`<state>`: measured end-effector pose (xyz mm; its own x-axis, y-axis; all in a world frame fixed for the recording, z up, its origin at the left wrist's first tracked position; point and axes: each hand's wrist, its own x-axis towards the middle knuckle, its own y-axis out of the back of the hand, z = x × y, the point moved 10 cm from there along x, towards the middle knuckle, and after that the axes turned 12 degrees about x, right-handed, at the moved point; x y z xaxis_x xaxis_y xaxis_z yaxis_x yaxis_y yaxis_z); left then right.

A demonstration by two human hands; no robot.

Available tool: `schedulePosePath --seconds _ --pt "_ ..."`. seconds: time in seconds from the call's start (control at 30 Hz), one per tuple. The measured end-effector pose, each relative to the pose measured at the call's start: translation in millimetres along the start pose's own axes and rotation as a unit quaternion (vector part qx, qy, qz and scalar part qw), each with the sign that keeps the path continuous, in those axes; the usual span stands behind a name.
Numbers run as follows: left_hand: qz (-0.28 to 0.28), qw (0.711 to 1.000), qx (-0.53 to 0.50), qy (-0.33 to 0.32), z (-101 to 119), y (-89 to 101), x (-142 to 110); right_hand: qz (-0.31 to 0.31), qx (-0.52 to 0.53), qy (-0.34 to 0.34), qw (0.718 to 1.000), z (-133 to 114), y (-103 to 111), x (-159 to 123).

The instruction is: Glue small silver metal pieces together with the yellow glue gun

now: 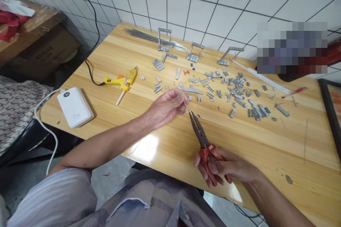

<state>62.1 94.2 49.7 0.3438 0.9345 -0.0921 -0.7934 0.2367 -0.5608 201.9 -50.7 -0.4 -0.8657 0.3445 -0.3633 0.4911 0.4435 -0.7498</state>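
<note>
My left hand [170, 105] pinches a thin twisted wire [185, 104] above the middle of the table. The wire's lower end meets the jaw tips of the long-nose pliers [200, 133], which have red handles. Around those handles my right hand [226, 166] is wrapped, near the table's front edge. The plier jaws look slightly parted along their length; whether the tips clamp the wire I cannot tell. Just behind my left hand lies a long grey metal strip [193, 90].
Many small grey metal pieces [239, 88] are scattered at the right. Three small metal frames [197, 48] and a bundle of thin rods [154, 39] sit by the tiled wall. A yellow glue gun [125, 79] and a white power bank [75, 107] lie at the left.
</note>
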Motion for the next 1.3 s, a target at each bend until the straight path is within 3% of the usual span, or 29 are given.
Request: schedulePosePath --seconds 0.53,0.83,1.07,1.3 --pt "-0.002 1.000 0.000 0.004 -4 -1.2 -2 0.022 -0.021 -0.004 1.000 4 6 0" --pt "0.020 1.000 -0.001 -0.021 3 1.4 -4 0.126 -0.081 0.024 0.988 -7 10 -2" --pt "0.004 1.000 -0.003 -0.007 1 -0.8 -3 0.019 -0.030 -0.002 0.999 -1 -5 1" --pt "-0.001 1.000 0.000 0.003 -4 -2.1 -4 -0.011 -0.005 -0.004 1.000 2 -7 2"
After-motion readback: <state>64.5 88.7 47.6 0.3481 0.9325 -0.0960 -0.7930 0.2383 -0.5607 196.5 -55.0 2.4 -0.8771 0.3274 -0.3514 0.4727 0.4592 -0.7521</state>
